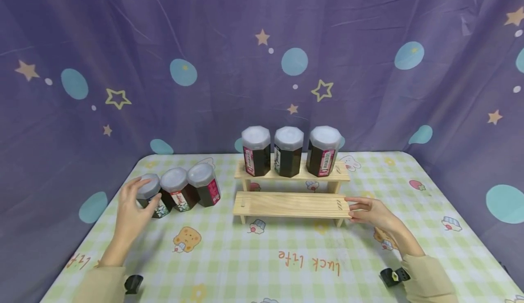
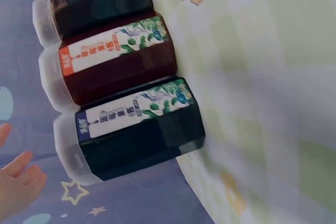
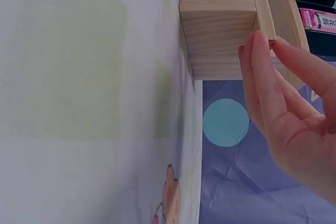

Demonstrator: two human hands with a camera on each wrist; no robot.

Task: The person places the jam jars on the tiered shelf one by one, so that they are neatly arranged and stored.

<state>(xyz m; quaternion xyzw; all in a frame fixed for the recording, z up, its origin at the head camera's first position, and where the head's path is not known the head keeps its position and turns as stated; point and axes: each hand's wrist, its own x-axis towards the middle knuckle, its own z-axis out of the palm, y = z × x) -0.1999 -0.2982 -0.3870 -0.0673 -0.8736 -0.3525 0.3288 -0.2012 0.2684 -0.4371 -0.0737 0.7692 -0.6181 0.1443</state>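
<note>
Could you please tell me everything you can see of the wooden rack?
The rack is pale, grained wood: a low front board and a higher rear board on upright supports. Dark strokes mark the front board near its right end, which the right hand pinches. Three lidded jars stand on the rear board. The rack stands upright on the checked cloth.

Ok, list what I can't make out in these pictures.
Leftmost jar, head view: partly covered by the left hand.
Left hand, left wrist view: cut off by the left edge.
Pink-labelled jar, right wrist view: cut off by the right edge.
Three raised jars, head view: label print too small to read.
</note>
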